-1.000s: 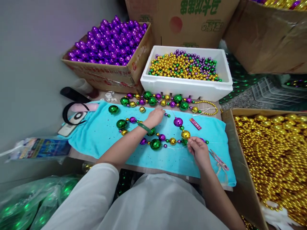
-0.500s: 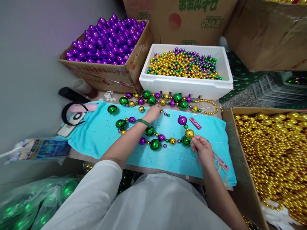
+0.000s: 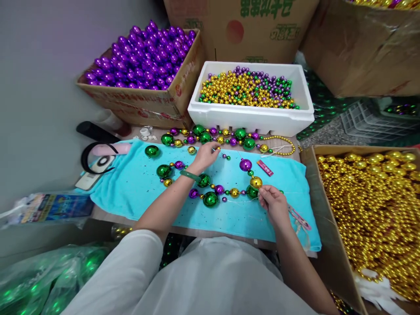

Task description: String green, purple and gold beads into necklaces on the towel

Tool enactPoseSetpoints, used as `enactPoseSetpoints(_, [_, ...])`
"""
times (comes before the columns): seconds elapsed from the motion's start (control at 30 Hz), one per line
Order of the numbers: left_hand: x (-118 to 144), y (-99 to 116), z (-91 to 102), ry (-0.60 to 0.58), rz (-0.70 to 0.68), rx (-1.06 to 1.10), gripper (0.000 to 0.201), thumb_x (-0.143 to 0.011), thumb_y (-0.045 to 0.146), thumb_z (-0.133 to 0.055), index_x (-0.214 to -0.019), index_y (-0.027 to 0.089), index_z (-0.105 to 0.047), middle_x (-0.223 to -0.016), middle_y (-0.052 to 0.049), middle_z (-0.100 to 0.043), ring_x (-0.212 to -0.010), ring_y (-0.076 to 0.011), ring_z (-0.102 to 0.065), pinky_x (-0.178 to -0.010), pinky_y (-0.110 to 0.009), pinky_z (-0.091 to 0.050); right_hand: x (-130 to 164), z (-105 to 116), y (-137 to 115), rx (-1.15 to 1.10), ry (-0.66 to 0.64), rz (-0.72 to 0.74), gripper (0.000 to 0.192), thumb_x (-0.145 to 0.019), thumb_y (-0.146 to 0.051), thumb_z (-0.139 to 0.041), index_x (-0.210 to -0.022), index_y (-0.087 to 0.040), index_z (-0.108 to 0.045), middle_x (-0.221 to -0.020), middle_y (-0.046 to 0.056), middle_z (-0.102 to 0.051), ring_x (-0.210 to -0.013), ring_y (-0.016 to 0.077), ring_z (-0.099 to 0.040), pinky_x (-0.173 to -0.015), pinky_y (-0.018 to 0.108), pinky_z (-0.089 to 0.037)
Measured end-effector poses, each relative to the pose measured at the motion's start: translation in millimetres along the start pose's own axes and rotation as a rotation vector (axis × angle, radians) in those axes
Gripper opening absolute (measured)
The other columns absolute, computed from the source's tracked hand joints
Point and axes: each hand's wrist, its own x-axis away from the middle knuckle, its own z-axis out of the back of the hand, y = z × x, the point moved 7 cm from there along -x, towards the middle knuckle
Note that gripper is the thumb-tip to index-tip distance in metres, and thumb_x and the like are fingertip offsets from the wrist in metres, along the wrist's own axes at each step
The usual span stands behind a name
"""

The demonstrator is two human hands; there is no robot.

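Note:
A half-strung strand of green, purple and gold balls (image 3: 210, 198) lies curved on a turquoise towel (image 3: 131, 188). My left hand (image 3: 205, 155), a green bangle on its wrist, rests at the far side of the towel with fingertips pinched on small loose beads (image 3: 224, 155). My right hand (image 3: 274, 202) pinches the thin thread of the strand just beside a gold ball (image 3: 256, 182) and a green ball (image 3: 252, 191). A finished strand (image 3: 210, 136) lies along the towel's far edge.
A white foam box (image 3: 249, 117) of small mixed beads stands behind the towel. A cardboard box of purple balls (image 3: 144, 57) is at the back left, a box of gold beads (image 3: 370, 210) at the right. Small scissors (image 3: 299, 217) and a red tag (image 3: 265, 168) lie on the towel.
My left hand has stayed at the loose beads with small finger movements. My right hand has kept its pinch on the thread and shifted slightly; the view has drifted a little.

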Motion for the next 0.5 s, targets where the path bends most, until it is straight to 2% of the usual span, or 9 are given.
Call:
enactPoseSetpoints(0.07, [8.3,-3.8,-0.7,-0.017,0.148,0.359,0.019,-0.083,0.020,-0.062,-0.099,0.016,-0.070,-0.093,-0.007,-0.071,-0.083,-0.0169,-0.063,-0.081,-0.032,-0.052,1.6,-2.4,-0.4,0.001,-0.011,-0.005,0.037,-0.060,-0.046,-0.083,-0.073,-0.017,-0.063,-0.052,-0.003,-0.056,-0.042,0.0061,-0.043,-0.040,0.018,-0.030])
enactPoseSetpoints(0.13, [19.9,-2.7,-9.1,-0.098,0.308,0.763,0.019,-0.083,0.023,-0.064,-0.099,0.015,-0.069,-0.086,-0.005,-0.070,-0.070,-0.0119,-0.061,-0.069,-0.026,-0.051,3.8,-5.5,-0.8,0.005,-0.024,-0.012,0.038,-0.058,-0.046,-0.083,-0.072,-0.017,-0.062,-0.051,-0.003,-0.055,-0.042,0.0065,-0.042,-0.040,0.018,-0.029])
enactPoseSetpoints(0.23, [36.2,9.7,-17.5,-0.198,0.440,1.161,0.019,-0.082,0.021,-0.066,-0.100,0.014,-0.068,-0.084,-0.006,-0.070,-0.066,-0.0089,-0.061,-0.064,-0.022,-0.050,7.5,-10.1,-1.6,0.026,-0.044,-0.008,0.037,-0.059,-0.047,-0.082,-0.071,-0.017,-0.062,-0.051,-0.003,-0.055,-0.042,0.0066,-0.042,-0.040,0.019,-0.030])
enactPoseSetpoints(0.33, [45.5,15.7,-17.5,-0.192,0.505,1.292,0.013,-0.084,0.016,-0.064,-0.096,0.013,-0.068,-0.082,-0.006,-0.070,-0.067,-0.0086,-0.062,-0.065,-0.021,-0.051,10.8,-14.0,-1.4,0.051,-0.060,-0.008,0.036,-0.060,-0.046,-0.081,-0.071,-0.017,-0.063,-0.051,-0.003,-0.055,-0.042,0.0070,-0.042,-0.041,0.020,-0.031])
enactPoseSetpoints(0.5, [51.6,18.5,-17.5,-0.185,0.557,1.356,0.006,-0.083,0.011,-0.062,-0.088,0.015,-0.064,-0.083,-0.005,-0.071,-0.069,-0.0089,-0.063,-0.068,-0.021,-0.051,13.7,-18.7,-0.1,0.083,-0.074,-0.006,0.034,-0.060,-0.046,-0.081,-0.071,-0.018,-0.064,-0.051,-0.002,-0.055,-0.042,0.0080,-0.042,-0.041,0.021,-0.031])
